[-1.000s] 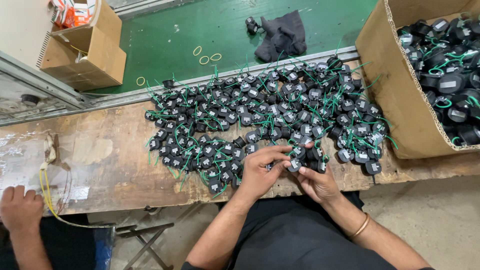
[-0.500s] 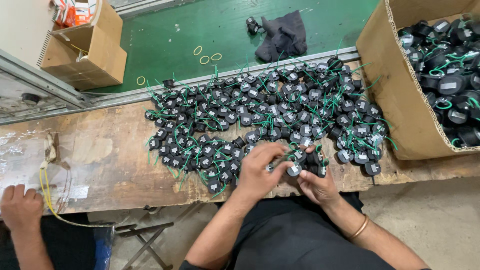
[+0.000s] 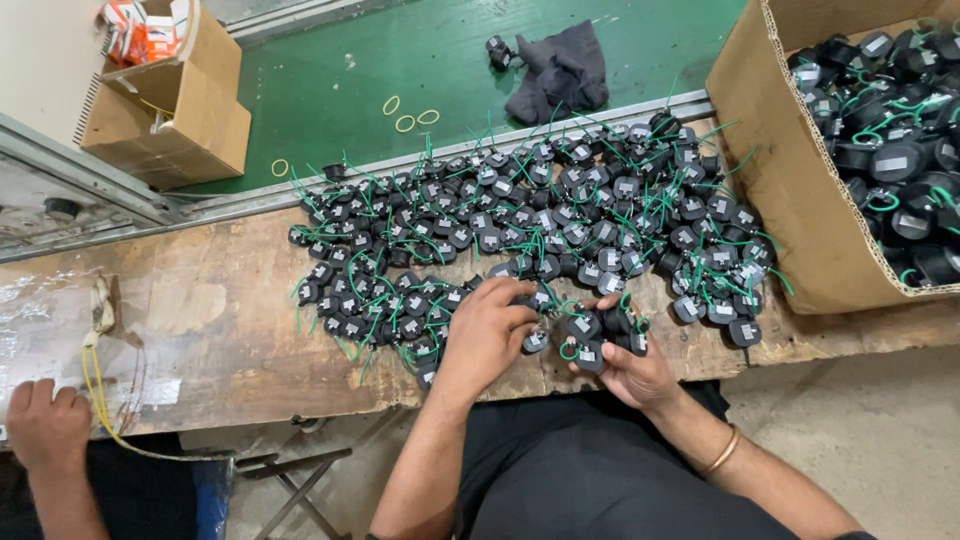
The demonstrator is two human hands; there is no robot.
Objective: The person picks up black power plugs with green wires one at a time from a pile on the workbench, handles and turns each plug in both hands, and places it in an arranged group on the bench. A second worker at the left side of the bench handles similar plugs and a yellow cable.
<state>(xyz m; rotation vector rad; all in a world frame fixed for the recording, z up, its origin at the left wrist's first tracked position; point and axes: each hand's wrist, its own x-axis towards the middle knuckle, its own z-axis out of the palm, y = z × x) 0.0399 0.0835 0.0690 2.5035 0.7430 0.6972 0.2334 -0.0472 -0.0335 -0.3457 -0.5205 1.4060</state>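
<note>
The left hand (image 3: 490, 335) has closed in, pinching a black part (image 3: 535, 341); the right hand (image 3: 630, 365) cups several parts (image 3: 598, 335).

Looks like we're in a small factory or assembly workshop: a worn wooden bench (image 3: 220, 330) sits against a green conveyor belt (image 3: 400, 60), heaped with identical black parts (image 3: 560, 210) with green wires. A carton (image 3: 790, 200) beside us holds more, and another worker's hand (image 3: 45, 425) rests on the bench nearby.

A dark cloth (image 3: 558, 68) and yellow rubber bands (image 3: 405, 112) lie on the green belt (image 3: 350, 80).
</note>
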